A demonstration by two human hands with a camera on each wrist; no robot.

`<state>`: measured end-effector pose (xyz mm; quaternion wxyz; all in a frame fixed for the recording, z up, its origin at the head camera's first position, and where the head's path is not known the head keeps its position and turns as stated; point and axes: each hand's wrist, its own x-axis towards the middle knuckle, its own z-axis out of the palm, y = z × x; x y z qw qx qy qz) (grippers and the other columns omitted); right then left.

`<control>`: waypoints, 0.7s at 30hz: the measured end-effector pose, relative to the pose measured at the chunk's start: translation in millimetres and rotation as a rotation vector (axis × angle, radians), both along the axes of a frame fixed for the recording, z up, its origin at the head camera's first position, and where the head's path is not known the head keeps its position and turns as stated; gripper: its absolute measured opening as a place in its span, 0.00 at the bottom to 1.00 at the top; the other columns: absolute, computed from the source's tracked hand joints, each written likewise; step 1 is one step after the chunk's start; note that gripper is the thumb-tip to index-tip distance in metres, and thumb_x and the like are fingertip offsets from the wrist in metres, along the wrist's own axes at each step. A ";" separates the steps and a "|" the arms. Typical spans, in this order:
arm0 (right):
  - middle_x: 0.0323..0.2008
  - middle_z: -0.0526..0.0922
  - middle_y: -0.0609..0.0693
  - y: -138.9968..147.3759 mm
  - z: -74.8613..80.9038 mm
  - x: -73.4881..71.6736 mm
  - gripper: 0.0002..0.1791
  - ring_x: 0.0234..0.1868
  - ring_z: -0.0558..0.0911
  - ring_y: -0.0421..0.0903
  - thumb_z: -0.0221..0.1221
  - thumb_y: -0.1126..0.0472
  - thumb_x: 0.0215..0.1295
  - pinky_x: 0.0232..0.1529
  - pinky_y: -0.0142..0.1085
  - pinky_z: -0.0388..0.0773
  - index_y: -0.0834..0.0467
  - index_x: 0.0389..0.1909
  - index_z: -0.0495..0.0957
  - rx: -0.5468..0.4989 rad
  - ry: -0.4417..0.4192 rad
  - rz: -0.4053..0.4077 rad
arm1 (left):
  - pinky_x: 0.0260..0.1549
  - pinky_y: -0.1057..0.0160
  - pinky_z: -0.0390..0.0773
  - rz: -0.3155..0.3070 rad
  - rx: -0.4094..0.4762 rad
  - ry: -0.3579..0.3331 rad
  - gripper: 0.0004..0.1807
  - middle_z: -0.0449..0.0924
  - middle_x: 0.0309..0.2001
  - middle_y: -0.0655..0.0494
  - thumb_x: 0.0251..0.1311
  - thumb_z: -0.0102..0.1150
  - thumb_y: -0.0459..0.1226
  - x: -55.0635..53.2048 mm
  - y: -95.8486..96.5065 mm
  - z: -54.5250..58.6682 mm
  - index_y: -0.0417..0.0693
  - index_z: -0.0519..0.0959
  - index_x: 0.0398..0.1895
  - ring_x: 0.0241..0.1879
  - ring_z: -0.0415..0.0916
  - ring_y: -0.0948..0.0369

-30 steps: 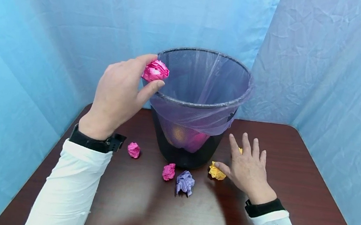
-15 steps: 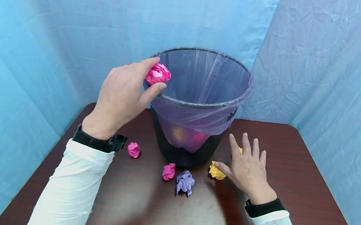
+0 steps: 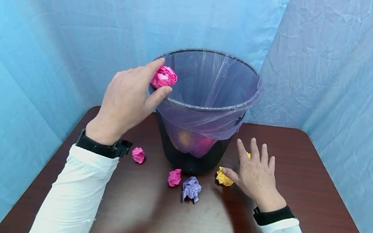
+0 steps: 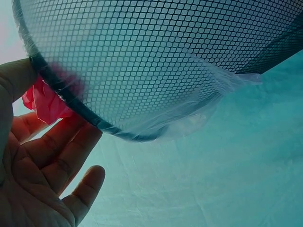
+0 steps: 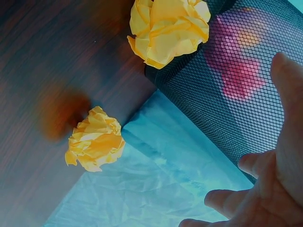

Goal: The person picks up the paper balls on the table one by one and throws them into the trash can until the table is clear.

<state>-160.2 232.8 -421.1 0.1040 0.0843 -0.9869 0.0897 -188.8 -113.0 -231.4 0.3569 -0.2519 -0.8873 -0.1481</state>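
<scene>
My left hand pinches a crumpled pink paper ball between thumb and fingers, at the left rim of a black mesh wastebasket. In the left wrist view that pink ball shows beside the rim, partly seen through the bin liner and mesh. My right hand, fingers spread, hovers right of the basket with nothing in it. Near its thumb lies a crumpled yellow paper ball. A second yellow ball shows in the right wrist view; the right fingers mostly hide it in the head view.
A purple bin liner covers the basket's rim; pink and yellow paper shows through its lower side. On the brown table lie two pink balls, one on the left, one in front, beside a purple ball. Blue cloth surrounds the table.
My left hand has shifted slightly to the right with the pink paper ball, further over the basket's rim. The right hand and the balls on the table have stayed put.
</scene>
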 end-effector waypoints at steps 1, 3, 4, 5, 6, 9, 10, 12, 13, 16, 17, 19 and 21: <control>0.79 0.53 0.72 0.2 0.1 -0.1 0.56 0.78 0.50 0.79 0.66 0.30 0.62 0.68 0.79 0.51 0.52 0.83 0.56 -0.001 0.001 0.000 | 0.43 0.47 0.84 -0.001 0.000 0.000 0.36 0.88 0.50 0.43 0.67 0.68 0.48 -0.2 0.0 -0.2 0.41 0.73 0.73 0.39 0.86 0.47; 0.79 0.53 0.72 0.4 0.0 0.1 0.56 0.77 0.50 0.79 0.66 0.30 0.62 0.68 0.79 0.51 0.53 0.82 0.56 0.000 0.003 0.000 | 0.41 0.47 0.83 -0.004 0.007 -0.004 0.36 0.88 0.50 0.43 0.68 0.68 0.48 -0.4 0.0 -0.6 0.41 0.72 0.74 0.36 0.85 0.48; 0.79 0.53 0.73 0.4 0.0 0.2 0.56 0.77 0.50 0.79 0.66 0.30 0.62 0.67 0.79 0.51 0.53 0.82 0.56 0.002 0.003 0.000 | 0.40 0.47 0.83 -0.006 0.011 -0.008 0.35 0.88 0.50 0.43 0.68 0.68 0.48 -0.4 -0.1 -0.9 0.41 0.72 0.74 0.35 0.84 0.48; 0.79 0.54 0.73 0.5 0.0 0.5 0.56 0.77 0.51 0.79 0.66 0.30 0.62 0.67 0.79 0.51 0.53 0.82 0.56 0.003 0.003 0.000 | 0.40 0.47 0.82 -0.007 0.016 -0.016 0.35 0.88 0.51 0.44 0.69 0.68 0.47 -0.2 -0.2 -1.2 0.41 0.72 0.74 0.34 0.83 0.49; 0.79 0.54 0.73 0.5 0.0 0.7 0.56 0.77 0.51 0.79 0.66 0.30 0.62 0.67 0.79 0.52 0.53 0.82 0.56 0.006 0.003 0.000 | 0.40 0.47 0.82 -0.008 0.020 -0.023 0.35 0.88 0.51 0.44 0.69 0.67 0.47 0.0 -0.2 -1.4 0.42 0.72 0.74 0.34 0.83 0.49; 0.79 0.54 0.73 0.5 0.2 1.1 0.56 0.77 0.51 0.79 0.66 0.30 0.62 0.67 0.79 0.52 0.53 0.82 0.56 0.008 0.003 0.001 | 0.42 0.46 0.83 -0.007 0.025 -0.038 0.34 0.87 0.53 0.45 0.70 0.67 0.46 0.6 -0.3 -1.7 0.42 0.72 0.74 0.36 0.84 0.49; 0.79 0.54 0.73 0.5 0.2 1.2 0.56 0.77 0.51 0.79 0.66 0.30 0.62 0.67 0.79 0.52 0.53 0.82 0.56 0.008 0.003 0.001 | 0.42 0.46 0.83 -0.005 0.024 -0.041 0.33 0.87 0.53 0.45 0.70 0.66 0.46 0.7 -0.1 -1.6 0.42 0.72 0.74 0.36 0.84 0.49; 0.79 0.54 0.73 0.2 0.3 1.5 0.56 0.77 0.51 0.79 0.66 0.30 0.62 0.67 0.79 0.52 0.53 0.83 0.55 0.007 0.002 0.002 | 0.41 0.47 0.82 -0.003 0.022 -0.042 0.33 0.88 0.53 0.45 0.70 0.66 0.46 0.8 0.2 -1.4 0.42 0.72 0.74 0.35 0.84 0.49; 0.79 0.53 0.73 0.2 0.3 1.6 0.56 0.77 0.51 0.79 0.65 0.30 0.62 0.67 0.79 0.52 0.53 0.83 0.55 0.006 0.000 0.002 | 0.40 0.47 0.82 -0.002 0.021 -0.039 0.33 0.88 0.53 0.45 0.70 0.66 0.46 0.7 0.4 -1.4 0.42 0.72 0.74 0.35 0.84 0.49; 0.79 0.53 0.73 0.3 0.4 1.9 0.56 0.77 0.51 0.79 0.65 0.30 0.62 0.67 0.79 0.52 0.53 0.83 0.55 0.007 -0.003 0.001 | 0.37 0.48 0.82 -0.003 0.017 -0.028 0.33 0.88 0.53 0.46 0.70 0.66 0.47 0.8 0.5 -1.6 0.42 0.73 0.73 0.32 0.82 0.50; 0.79 0.53 0.73 0.1 0.3 1.9 0.56 0.77 0.51 0.79 0.65 0.30 0.62 0.67 0.79 0.52 0.53 0.83 0.55 0.005 -0.005 0.002 | 0.37 0.48 0.81 -0.004 0.017 -0.024 0.33 0.88 0.52 0.46 0.70 0.66 0.47 0.9 0.4 -1.7 0.42 0.73 0.73 0.31 0.81 0.50; 0.79 0.53 0.73 0.4 0.3 1.9 0.56 0.77 0.51 0.79 0.65 0.30 0.62 0.67 0.79 0.52 0.53 0.83 0.55 0.004 -0.005 0.001 | 0.37 0.48 0.81 -0.007 0.015 -0.014 0.33 0.88 0.52 0.45 0.70 0.66 0.47 1.1 0.2 -1.9 0.42 0.73 0.73 0.30 0.81 0.50; 0.79 0.53 0.73 0.1 0.4 1.9 0.56 0.77 0.51 0.79 0.65 0.30 0.62 0.67 0.79 0.52 0.53 0.83 0.55 0.004 -0.004 0.001 | 0.37 0.48 0.81 -0.009 0.014 -0.007 0.33 0.88 0.52 0.45 0.70 0.66 0.46 1.4 -0.2 -2.4 0.41 0.73 0.73 0.29 0.80 0.50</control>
